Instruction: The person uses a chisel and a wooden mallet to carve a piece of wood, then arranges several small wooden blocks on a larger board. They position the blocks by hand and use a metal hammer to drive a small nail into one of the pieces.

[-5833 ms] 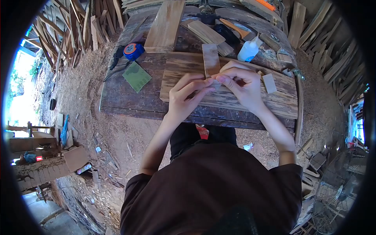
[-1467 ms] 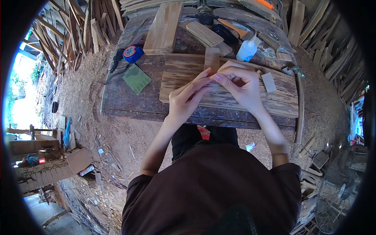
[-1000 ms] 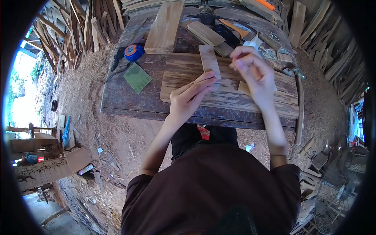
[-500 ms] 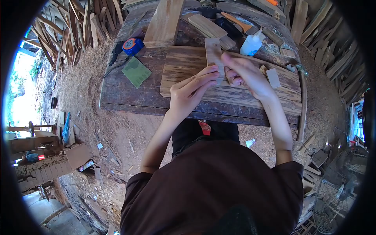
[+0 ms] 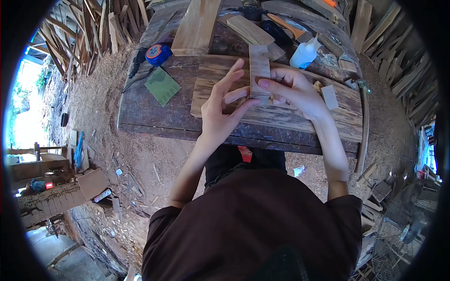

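A small flat wooden strip (image 5: 259,65) stands up between my two hands, above a wide streaked board (image 5: 220,79) on the workbench. My right hand (image 5: 293,91) grips the strip's lower right side, with the thumb across its face. My left hand (image 5: 222,98) pinches the lower left corner between thumb and a finger, while its other fingers point up and apart. A pale block (image 5: 329,97) lies on the board to the right of my right hand. A white glue bottle (image 5: 303,55) stands just beyond it.
On the workbench (image 5: 154,112) lie a green sandpaper square (image 5: 162,86), a blue tape measure (image 5: 158,55), a wooden board (image 5: 196,28) and a paintbrush (image 5: 287,26). Wood scraps (image 5: 112,28) lean around it. A fan (image 5: 405,229) stands at lower right.
The strip has turned and its face shows more fully. My right thumb has come down onto it from a raised position. My left hand's fingers have spread upward.
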The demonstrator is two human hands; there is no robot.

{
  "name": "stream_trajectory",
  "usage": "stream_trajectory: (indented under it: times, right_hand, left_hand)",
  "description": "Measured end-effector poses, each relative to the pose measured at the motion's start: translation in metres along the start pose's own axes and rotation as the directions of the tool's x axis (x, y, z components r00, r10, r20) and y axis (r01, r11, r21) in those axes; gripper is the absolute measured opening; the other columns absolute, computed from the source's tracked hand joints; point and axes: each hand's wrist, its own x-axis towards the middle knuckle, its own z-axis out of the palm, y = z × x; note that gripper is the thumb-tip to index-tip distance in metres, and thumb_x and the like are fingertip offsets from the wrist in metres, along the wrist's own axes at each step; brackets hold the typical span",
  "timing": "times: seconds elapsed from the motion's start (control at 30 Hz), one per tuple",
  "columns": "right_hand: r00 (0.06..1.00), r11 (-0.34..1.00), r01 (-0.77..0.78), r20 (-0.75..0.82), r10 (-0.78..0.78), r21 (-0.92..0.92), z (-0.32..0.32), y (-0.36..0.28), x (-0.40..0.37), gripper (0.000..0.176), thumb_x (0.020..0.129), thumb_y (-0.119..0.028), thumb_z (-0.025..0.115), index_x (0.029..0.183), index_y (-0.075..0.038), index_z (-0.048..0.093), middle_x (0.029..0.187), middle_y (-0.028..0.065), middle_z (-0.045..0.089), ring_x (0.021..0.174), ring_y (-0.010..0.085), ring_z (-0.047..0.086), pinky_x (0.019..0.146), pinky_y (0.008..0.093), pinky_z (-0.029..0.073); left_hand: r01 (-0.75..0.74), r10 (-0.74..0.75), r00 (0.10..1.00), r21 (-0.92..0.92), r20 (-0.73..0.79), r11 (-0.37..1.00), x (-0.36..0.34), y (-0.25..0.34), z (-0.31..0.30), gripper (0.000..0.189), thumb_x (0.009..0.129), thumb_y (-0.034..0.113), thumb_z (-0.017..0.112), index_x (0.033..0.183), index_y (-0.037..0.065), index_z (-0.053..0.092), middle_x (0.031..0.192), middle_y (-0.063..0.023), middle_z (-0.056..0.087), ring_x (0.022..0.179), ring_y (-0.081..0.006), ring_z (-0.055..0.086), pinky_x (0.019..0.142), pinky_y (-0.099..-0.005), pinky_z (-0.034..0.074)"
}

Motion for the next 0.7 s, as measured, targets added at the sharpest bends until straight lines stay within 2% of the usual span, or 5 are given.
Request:
stream_trajectory:
  times: [0.17,0.33,0.5,0.6,0.7]
  right_hand:
    - [0.995,0.990,0.073,-0.078,-0.063,0.125,0.015,0.000,-0.002,0.028,0.092,-0.029,0.070,0.094,-0.002,0.064,0.067,-0.0078,0.046,0.058,0.0017,0.036,0.052,0.0207,0.029]
    - [0.938,0.972,0.210,-0.259,-0.230,-0.102,0.020,0.010,-0.019,0.022,0.094,-0.024,0.067,0.090,-0.003,0.060,0.071,-0.0069,0.045,0.064,0.0001,0.035,0.054,0.0207,0.027]
    - [0.315,0.655,0.367,-0.574,-0.756,-0.661,0.024,0.048,-0.083,0.022,0.100,-0.012,0.044,0.109,0.004,0.056,0.096,0.0059,0.058,0.085,0.0102,0.051,0.075,0.0246,0.042]
    - [-0.021,0.656,0.127,-0.664,-0.748,-0.744,-0.005,0.092,-0.118,0.033,0.100,-0.023,0.037,0.104,0.006,0.053,0.096,0.0115,0.057,0.088,0.0195,0.053,0.079,0.0299,0.043]
    - [-0.021,0.675,-0.005,-0.675,-0.738,-0.738,-0.028,0.098,-0.136,0.030,0.101,-0.024,0.036,0.094,0.001,0.050,0.086,0.0078,0.052,0.079,0.0168,0.048,0.071,0.0293,0.039]
  left_hand:
    - [0.162,-0.176,0.980,0.137,0.096,0.977,0.000,-0.003,-0.013,0.047,0.076,0.000,0.079,0.118,-0.004,0.058,0.128,-0.0142,0.061,0.112,-0.0201,0.064,0.083,-0.0300,0.056]
    - [-0.149,0.044,0.971,0.451,0.236,0.880,-0.002,0.001,-0.014,0.035,0.077,0.002,0.075,0.108,-0.001,0.058,0.109,-0.0148,0.063,0.098,-0.0303,0.064,0.081,-0.0361,0.051]
    - [-0.287,0.050,0.917,0.569,0.395,0.771,-0.031,0.008,-0.015,0.035,0.084,0.005,0.067,0.108,0.010,0.041,0.139,-0.0152,0.050,0.138,-0.0400,0.039,0.107,-0.0725,-0.010]
    - [-0.326,0.047,0.904,0.613,0.426,0.720,-0.053,0.009,-0.007,0.034,0.084,0.002,0.064,0.107,0.011,0.040,0.142,-0.0159,0.048,0.141,-0.0397,0.035,0.106,-0.0749,-0.009]
    - [-0.213,-0.057,0.890,0.522,0.453,0.826,-0.049,-0.001,-0.010,0.024,0.093,0.005,0.055,0.109,0.011,0.038,0.144,-0.0161,0.046,0.144,-0.0388,0.029,0.106,-0.0708,-0.011]
